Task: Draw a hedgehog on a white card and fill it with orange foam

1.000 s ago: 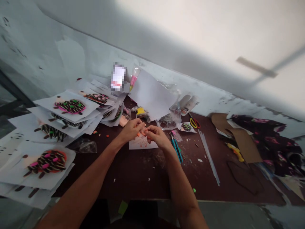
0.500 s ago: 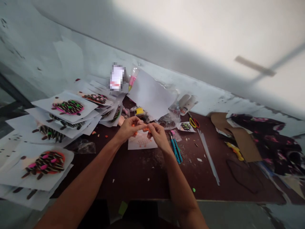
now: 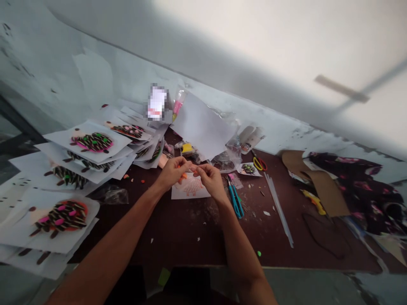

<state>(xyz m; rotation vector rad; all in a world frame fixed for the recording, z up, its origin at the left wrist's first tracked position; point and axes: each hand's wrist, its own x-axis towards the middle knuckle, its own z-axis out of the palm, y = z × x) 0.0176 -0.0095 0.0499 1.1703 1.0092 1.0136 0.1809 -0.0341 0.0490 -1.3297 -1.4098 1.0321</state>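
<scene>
The person's left hand (image 3: 171,173) and right hand (image 3: 211,179) meet fingertip to fingertip, each with thumb and finger pinched closed on orange clay (image 3: 182,176); whether it is one lump or two is hidden by the fingers. The clay is up between the hands, above the far part of a sheet with an outline drawing (image 3: 190,192), which lies on the dark table (image 3: 184,231). Both palms turn inward with the knuckles up, fingers curled. The left forearm reaches in from eight o'clock, the right from five, each fairly straight at the wrist.

With the hands as the dial's centre and twelve away from the person, a teal-handled tool (image 3: 235,199) lies at four, close to the right wrist. At three come a small picture card (image 3: 249,169), scissors (image 3: 260,164) and, well apart, a yellow glue gun (image 3: 314,202). A yellow packet (image 3: 187,148) sits at twelve. Finished hedgehog pictures (image 3: 89,146) are piled at nine.
</scene>
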